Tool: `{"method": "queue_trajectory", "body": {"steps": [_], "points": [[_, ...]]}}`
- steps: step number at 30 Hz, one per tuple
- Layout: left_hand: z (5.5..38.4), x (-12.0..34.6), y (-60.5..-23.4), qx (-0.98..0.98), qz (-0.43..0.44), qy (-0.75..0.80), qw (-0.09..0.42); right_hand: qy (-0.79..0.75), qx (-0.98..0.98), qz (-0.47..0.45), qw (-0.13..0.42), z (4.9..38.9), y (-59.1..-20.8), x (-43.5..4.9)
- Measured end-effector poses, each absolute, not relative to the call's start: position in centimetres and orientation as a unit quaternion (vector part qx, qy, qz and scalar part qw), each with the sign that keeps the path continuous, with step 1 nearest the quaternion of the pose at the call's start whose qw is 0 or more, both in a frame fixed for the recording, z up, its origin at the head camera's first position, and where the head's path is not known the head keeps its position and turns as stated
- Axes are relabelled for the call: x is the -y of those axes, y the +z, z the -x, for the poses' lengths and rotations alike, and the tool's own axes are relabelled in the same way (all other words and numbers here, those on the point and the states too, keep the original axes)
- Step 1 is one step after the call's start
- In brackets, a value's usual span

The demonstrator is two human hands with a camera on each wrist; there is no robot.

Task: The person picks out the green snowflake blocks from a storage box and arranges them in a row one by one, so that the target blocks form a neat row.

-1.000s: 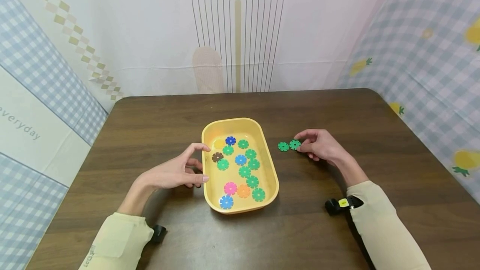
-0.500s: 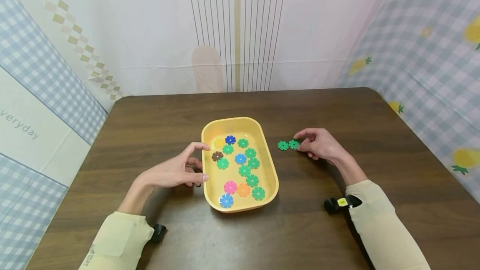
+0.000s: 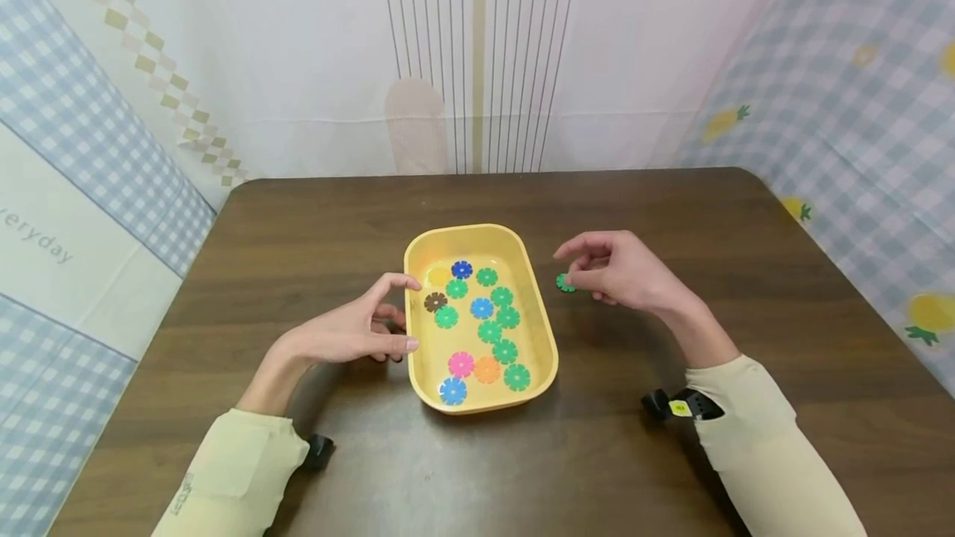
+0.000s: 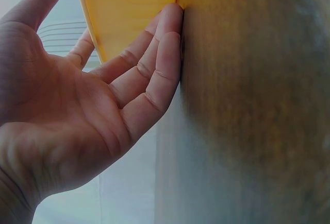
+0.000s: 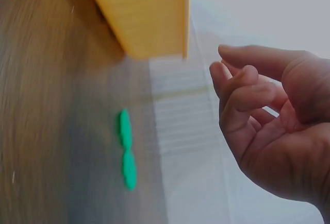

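A yellow plastic tray (image 3: pixel 548 346) holds several notched snowflake discs, mostly green, with blue, pink, orange, brown and yellow ones among them. At its left side my left hand (image 3: pixel 346 330) grips the rim, thumb and forefinger hooked over the edge. In the left wrist view the other fingers (image 4: pixel 167 64) bend against the outer wall, low by the table. Right of the tray, my right hand (image 3: pixel 634 272) hovers with loosely bent fingers, holding nothing. Below it lie two green snowflake discs (image 5: pixel 127 149), end to end on the table; the hand hides one in the head view.
The brown wooden table (image 3: pixel 313 222) reaches back to a white patterned curtain (image 3: pixel 321 48). Checked cloth (image 3: pixel 843 89) hangs on the right side. A black wrist camera (image 3: pixel 319 452) sits on the left cuff, another on the right.
My right hand has let go of the right-hand green disc and risen, moving left toward the tray. The left hand keeps its hold on the tray. The head view has shifted slightly.
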State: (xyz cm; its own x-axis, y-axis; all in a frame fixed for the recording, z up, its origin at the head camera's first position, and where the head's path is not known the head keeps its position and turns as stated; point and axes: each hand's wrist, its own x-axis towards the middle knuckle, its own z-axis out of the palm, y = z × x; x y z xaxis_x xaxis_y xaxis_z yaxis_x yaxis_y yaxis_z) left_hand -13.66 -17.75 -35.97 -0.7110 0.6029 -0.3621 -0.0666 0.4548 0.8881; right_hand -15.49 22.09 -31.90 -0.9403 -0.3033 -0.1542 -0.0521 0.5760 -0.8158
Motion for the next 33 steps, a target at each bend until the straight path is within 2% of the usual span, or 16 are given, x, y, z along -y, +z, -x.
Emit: {"method": "queue_trajectory", "body": {"steps": [11, 33], "points": [[13.8, 18.0, -35.9, -0.784, -0.175, 0.490, 0.339, -0.375, -0.885, 0.228, 0.159, 14.0, -31.2, -17.0], [13.7, 18.1, -36.0, -0.780, -0.175, 0.495, 0.341, -0.360, -0.873, 0.254, 0.208, 16.1, -32.8, -9.8]]}}
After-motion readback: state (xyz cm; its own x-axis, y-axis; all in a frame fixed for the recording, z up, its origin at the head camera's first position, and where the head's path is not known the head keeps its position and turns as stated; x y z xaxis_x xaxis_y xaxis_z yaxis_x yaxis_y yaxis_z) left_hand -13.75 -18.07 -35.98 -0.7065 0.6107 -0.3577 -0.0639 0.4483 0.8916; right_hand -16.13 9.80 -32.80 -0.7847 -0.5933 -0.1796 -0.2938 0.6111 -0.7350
